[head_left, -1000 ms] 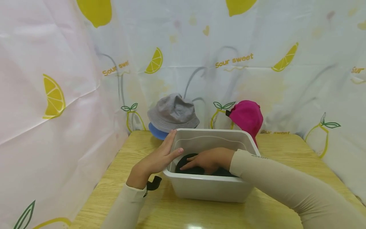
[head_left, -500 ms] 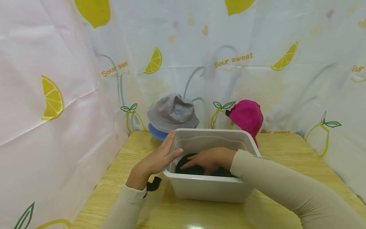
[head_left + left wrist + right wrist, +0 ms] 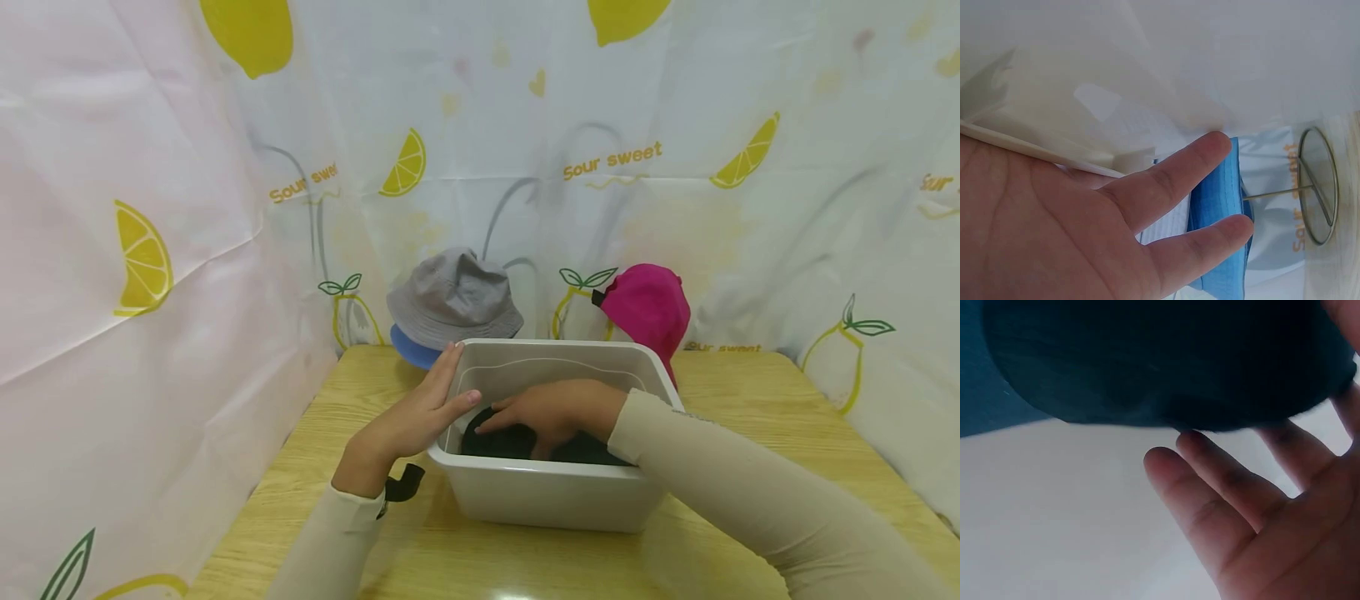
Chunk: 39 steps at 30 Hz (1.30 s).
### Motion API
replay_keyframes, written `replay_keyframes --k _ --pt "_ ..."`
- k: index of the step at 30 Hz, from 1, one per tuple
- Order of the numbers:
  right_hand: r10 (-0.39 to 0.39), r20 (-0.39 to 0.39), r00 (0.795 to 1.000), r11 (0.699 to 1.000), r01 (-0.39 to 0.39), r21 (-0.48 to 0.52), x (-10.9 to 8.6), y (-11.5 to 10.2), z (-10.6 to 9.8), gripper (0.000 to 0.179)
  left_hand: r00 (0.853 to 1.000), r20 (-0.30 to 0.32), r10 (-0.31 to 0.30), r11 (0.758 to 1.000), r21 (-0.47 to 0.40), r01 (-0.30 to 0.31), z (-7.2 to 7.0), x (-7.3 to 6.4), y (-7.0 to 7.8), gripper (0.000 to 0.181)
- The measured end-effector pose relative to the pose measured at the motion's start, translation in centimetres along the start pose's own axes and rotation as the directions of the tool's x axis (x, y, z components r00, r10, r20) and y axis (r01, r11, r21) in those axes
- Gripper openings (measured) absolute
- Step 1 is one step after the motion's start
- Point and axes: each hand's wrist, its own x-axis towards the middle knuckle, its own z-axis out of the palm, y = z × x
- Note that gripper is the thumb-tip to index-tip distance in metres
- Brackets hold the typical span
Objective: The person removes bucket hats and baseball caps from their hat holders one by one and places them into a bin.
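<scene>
A light grey plastic bin [image 3: 547,496] stands on the wooden table. My left hand [image 3: 408,427] lies against its left wall with straight fingers, thumb over the rim. Inside the bin, a dark green hat [image 3: 495,442] lies partly hidden under my right hand [image 3: 558,410]. The right wrist view shows the hat's curved edge [image 3: 1147,422] with several fingers [image 3: 1210,506] reaching behind it and a digit in front at the top right corner. The right hand appears to grip the hat there, while the lowest fingertip stays clear of the cloth.
Behind the bin stand a grey bucket hat [image 3: 457,296] above a blue hat [image 3: 412,350], and a pink cap [image 3: 648,308] to the right. A wire stand [image 3: 1316,187] shows beside the blue hat in the left wrist view. A lemon-print curtain [image 3: 525,108] hangs behind the table [image 3: 750,400].
My right hand has risen slightly and shifted a little to the right inside the bin, its fingers more bent. The left hand and the bin stay where they were.
</scene>
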Motion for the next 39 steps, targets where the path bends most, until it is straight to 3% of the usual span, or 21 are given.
replay_keyframes --k 7,11,18,34,39 --pt "0.002 -0.109 0.994 0.997 0.006 0.074 -0.9 0.1 -1.5 0.093 1.0 -0.008 0.002 1.0 0.004 -0.002 -0.1 0.1 0.0 0.086" --pt "-0.005 -0.144 0.99 0.998 0.014 0.065 -1.6 0.1 -2.1 0.09 1.0 -0.002 -0.008 1.0 -0.003 0.008 0.0 -0.1 -0.1 0.085" --pt "0.053 -0.213 0.976 0.991 -0.026 0.129 -3.8 0.4 -4.1 0.086 1.0 0.007 -0.011 1.0 0.0 0.011 0.1 -0.1 -0.1 0.084" --pt "0.049 -0.391 0.919 0.962 0.061 0.265 -8.3 1.8 -6.1 0.086 1.0 0.001 -0.001 1.0 0.011 0.001 0.1 0.1 -0.4 0.087" --pt "0.066 -0.45 0.891 0.955 0.075 0.288 -9.3 2.6 -6.0 0.085 1.0 0.001 -0.001 1.0 0.0 0.001 0.0 -0.1 -0.2 0.086"
